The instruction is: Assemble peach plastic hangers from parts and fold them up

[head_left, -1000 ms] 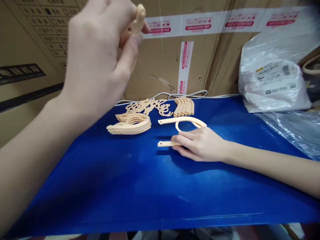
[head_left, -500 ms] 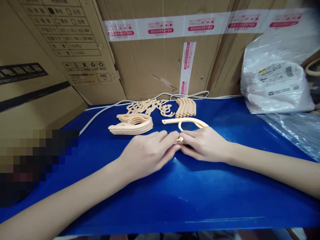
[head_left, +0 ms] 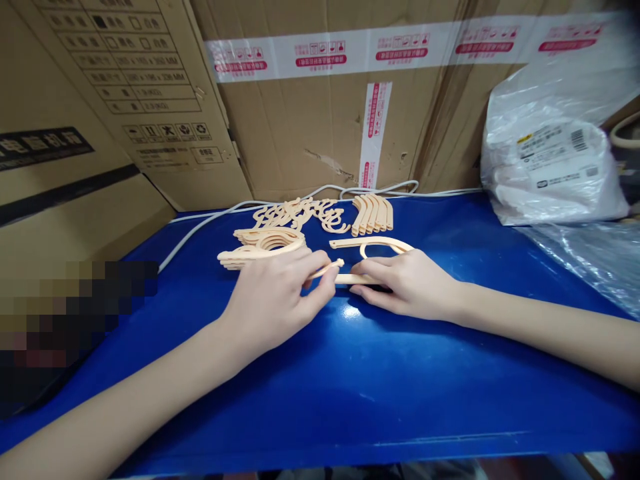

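Blue table [head_left: 350,400] bare in front, left hand [head_left: 273,300] fingers pinching peach strip [head_left: 327,269], right hand [head_left: 405,283] pressing bar [head_left: 357,279].

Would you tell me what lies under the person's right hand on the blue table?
A flat peach plastic strip lies under the right hand, one end sticking out towards the left hand. The rest is covered by the fingers, so its length and shape cannot be seen.
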The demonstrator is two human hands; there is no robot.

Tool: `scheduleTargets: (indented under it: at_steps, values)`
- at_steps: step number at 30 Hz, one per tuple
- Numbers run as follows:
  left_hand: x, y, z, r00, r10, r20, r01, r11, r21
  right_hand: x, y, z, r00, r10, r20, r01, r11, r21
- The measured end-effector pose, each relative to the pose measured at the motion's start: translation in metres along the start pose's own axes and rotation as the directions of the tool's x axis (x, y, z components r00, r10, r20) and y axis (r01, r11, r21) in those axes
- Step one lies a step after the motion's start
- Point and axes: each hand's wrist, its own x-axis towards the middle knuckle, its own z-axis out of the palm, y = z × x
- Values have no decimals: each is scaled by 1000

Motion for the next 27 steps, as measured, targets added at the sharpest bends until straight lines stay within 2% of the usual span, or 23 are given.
scheduleTargets:
  at_steps: [4,10,18,23,27]
  values:
    - [3,0,-2,995,-84,60,85,996,-17,0,0,-1,1000,16,3,-16,1000,6]
    - [6,-6,5,981,-124,149,134,989,-61,0,-1,-2,1000,-8,-10,8,1000,27]
    - [6,-7,8,977,-45,210,69,991,-111,-1,-1,-2,997,-59,-59,60,998,18]
    - [5,-6,9,958,21,285,12,993,-115,-1,-1,-3,996,-76,-45,77,997,31]
    - [4,-7,10,963,20,269,9,994,-105,0,-1,-3,994,-89,-66,91,996,25]
